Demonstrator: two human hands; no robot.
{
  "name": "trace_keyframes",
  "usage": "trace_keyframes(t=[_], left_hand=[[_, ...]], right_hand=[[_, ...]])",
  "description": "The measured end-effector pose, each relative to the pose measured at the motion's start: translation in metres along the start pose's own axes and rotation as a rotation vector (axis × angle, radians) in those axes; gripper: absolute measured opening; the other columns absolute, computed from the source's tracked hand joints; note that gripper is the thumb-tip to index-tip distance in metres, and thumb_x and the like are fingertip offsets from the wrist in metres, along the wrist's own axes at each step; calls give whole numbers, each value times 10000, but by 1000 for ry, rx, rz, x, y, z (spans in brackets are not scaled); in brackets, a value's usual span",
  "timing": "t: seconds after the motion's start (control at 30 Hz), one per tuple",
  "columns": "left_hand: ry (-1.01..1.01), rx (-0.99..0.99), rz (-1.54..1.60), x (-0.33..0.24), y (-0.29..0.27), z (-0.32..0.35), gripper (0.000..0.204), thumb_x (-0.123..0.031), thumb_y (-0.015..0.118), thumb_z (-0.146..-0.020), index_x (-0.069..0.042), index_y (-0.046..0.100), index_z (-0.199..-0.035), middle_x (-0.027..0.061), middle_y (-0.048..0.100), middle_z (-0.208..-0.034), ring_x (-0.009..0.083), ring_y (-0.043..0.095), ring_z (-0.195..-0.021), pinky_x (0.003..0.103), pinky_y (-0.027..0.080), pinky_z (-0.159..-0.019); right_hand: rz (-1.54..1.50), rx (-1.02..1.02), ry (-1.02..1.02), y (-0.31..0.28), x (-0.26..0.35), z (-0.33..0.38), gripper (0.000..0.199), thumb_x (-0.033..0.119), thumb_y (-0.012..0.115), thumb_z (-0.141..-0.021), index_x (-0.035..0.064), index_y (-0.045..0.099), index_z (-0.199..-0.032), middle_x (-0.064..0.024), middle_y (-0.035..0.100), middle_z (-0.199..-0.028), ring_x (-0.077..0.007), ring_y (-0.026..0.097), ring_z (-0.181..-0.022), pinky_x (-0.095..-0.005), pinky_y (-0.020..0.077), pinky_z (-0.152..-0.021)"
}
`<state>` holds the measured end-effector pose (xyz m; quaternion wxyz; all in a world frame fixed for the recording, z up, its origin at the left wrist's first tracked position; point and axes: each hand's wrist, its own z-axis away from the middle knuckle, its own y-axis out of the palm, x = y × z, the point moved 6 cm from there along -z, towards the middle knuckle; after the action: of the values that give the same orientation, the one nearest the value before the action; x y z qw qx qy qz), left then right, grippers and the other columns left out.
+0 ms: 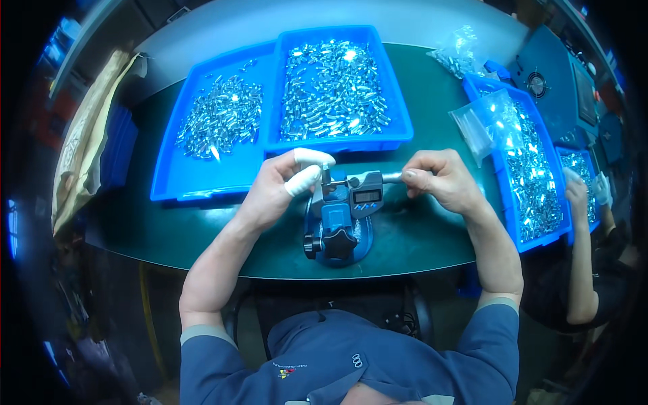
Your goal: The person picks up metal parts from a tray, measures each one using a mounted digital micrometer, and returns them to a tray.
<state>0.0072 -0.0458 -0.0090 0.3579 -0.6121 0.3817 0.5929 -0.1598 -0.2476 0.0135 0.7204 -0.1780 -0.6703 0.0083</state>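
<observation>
Dark blue shirt (317, 344) nearest, then a clamp stand (337, 233) at the green table's (270, 260) front edge, carrying a micrometer (366, 196). Left hand (271, 183), white covers on thumb and forefinger, appears to pinch a small metal part (327, 174) at the measuring gap; right hand (445, 179) has thumb and fingers closed on the thimble (391, 177). So one piece looks mid-check — seated or not, I cannot tell — and not yet let go. Beyond, the left tray (219, 177) holds a smaller heap with bare floor around it, the right tray (399, 128) a broad spread; plenty seems left, though which pile is finished isn't shown.
</observation>
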Motion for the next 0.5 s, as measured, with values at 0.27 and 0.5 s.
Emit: trace_keyframes(t=[0.27,0.5], left_hand=[[-39,6,23,-5,7,0,291,-239,688,-943,-26,671,-1139,54,680,-922,150,666,-841,309,542,-788],[-32,11,47,0,8,1,171,-113,656,-960,-38,670,-1113,67,694,-929,150,687,-851,281,552,-684]], right_hand=[[-11,2,-3,-1,0,0,277,271,693,-936,-2,726,-904,-32,673,-729,-94,631,-685,-240,470,-616],[-14,17,-26,-2,4,6,254,241,736,-911,-12,719,-923,-36,677,-754,-92,626,-702,-248,479,-621]])
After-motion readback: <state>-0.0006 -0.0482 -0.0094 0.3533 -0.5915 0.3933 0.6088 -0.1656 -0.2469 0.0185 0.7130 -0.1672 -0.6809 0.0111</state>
